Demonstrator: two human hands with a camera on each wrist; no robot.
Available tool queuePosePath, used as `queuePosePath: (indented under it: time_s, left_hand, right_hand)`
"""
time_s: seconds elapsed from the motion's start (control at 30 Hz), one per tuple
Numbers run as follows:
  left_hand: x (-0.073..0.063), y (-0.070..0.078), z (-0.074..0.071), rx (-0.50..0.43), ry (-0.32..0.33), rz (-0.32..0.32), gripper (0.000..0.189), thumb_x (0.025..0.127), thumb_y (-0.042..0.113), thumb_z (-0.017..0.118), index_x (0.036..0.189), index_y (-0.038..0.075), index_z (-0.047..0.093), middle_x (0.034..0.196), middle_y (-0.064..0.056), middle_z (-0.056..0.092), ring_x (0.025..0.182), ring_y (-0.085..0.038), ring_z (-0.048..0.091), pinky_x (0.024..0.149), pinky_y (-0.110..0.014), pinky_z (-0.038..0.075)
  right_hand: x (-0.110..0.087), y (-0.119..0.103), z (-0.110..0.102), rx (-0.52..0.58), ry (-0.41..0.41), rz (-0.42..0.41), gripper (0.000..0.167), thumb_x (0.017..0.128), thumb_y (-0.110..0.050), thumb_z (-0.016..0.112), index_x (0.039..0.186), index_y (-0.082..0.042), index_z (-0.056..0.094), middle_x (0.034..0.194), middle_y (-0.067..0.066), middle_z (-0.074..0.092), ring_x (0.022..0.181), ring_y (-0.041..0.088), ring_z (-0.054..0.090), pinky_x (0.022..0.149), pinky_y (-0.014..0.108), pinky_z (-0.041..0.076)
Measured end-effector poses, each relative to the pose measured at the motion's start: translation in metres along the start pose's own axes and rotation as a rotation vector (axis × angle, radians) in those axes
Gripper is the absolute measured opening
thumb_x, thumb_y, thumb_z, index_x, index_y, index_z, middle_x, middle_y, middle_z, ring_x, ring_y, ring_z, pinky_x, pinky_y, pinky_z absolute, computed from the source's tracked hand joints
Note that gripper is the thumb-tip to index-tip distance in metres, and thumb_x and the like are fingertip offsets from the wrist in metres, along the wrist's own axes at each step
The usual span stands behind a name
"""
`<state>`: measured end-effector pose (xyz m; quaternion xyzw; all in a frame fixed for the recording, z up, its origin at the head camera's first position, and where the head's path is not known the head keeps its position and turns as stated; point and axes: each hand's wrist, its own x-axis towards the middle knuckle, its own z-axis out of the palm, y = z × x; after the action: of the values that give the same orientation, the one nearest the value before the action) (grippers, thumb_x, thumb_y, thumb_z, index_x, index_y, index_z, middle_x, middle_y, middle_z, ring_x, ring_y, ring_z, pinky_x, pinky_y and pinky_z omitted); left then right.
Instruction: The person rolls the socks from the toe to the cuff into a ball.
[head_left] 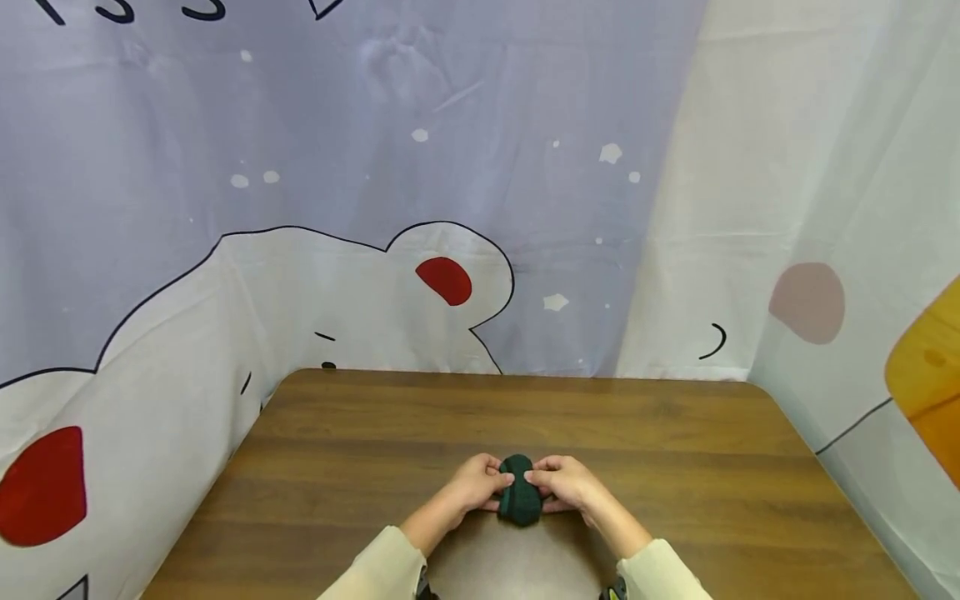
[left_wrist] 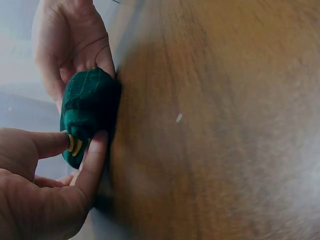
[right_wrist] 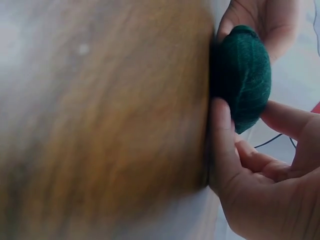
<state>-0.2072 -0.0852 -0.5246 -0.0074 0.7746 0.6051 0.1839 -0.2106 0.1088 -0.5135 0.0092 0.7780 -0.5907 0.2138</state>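
A compact bundle of dark green knitted cloth, like rolled-up socks, sits at the middle of the table's near part, between both hands. Its ribbed surface and a fold across it show in the left wrist view, with small yellow marks at one end. From the left side, my left hand pinches the rolled-up socks between thumb and fingers. My right hand holds the opposite end the same way, thumb on top and fingers low beside the table. In the right wrist view the bundle looks smooth and rounded.
A brown wooden table with rounded far corners lies under the hands. Behind it and along both sides hangs a printed cloth in lilac and white, close to the table edges. A pale glare patch shows on the near tabletop.
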Motion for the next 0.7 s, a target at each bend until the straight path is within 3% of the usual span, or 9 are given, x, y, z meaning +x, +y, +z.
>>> queuePosePath:
  time_s: [0.37, 0.7]
  left_hand:
    - [0.002, 0.008, -0.003, -0.002, -0.057, -0.040, 0.029, 0.099, 0.011, 0.063, 0.117, -0.011, 0.056, 0.092, -0.014, 0.060, 0.082, -0.021, 0.061, 0.067, -0.034, 0.061]
    - [0.000, 0.012, -0.014, 0.072, -0.071, 0.012, 0.034, 0.099, 0.013, 0.062, 0.122, -0.011, 0.057, 0.097, -0.015, 0.065, 0.087, -0.025, 0.067, 0.069, -0.039, 0.061]
  right_hand:
    - [0.000, -0.006, -0.006, -0.069, -0.019, -0.003, 0.030, 0.095, -0.016, 0.066, 0.111, 0.010, 0.067, 0.088, 0.012, 0.069, 0.075, 0.018, 0.067, 0.071, 0.037, 0.061]
    - [-0.003, -0.015, -0.019, -0.190, -0.046, -0.057, 0.033, 0.095, -0.021, 0.067, 0.116, 0.005, 0.067, 0.089, 0.009, 0.069, 0.080, 0.020, 0.067, 0.071, 0.038, 0.060]
